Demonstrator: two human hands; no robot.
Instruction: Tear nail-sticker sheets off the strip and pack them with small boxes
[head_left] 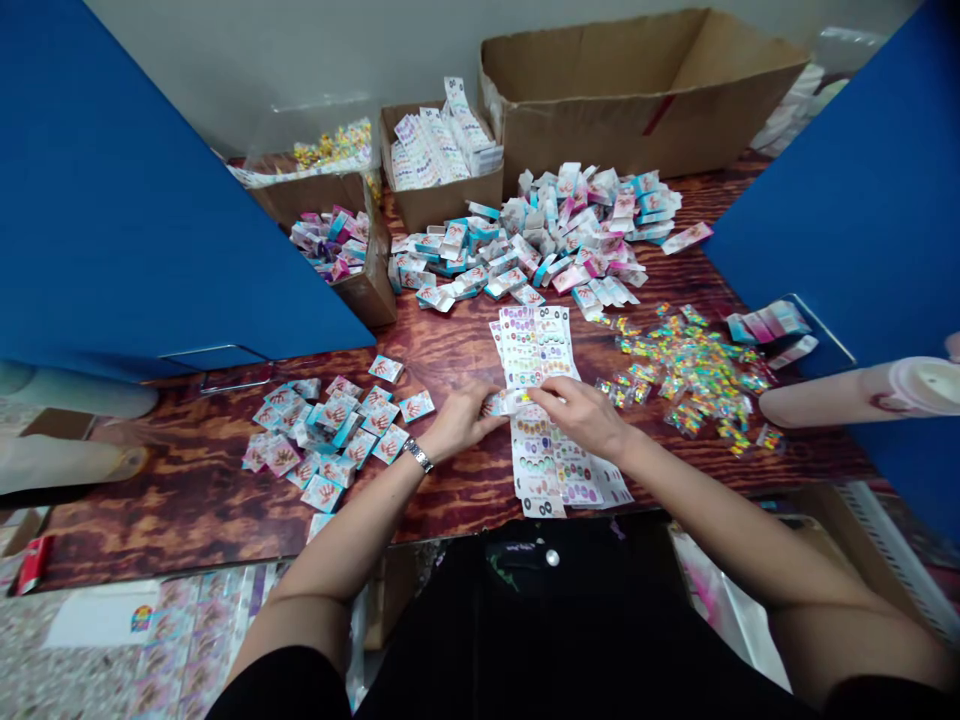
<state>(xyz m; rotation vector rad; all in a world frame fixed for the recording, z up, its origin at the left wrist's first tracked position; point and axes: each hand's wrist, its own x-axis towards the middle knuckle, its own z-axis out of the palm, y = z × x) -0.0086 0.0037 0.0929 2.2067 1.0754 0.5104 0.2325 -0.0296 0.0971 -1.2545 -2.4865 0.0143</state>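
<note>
Two hands hold one small box.

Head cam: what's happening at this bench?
The left hand holds a small printed box above the printed sheets. The right hand is at the box's right end, fingers close to a small white and yellow item. A pile of small boxes lies to the left, bright little packets to the right. More boxes are heaped behind the sheets, in front of the cartons.
</note>
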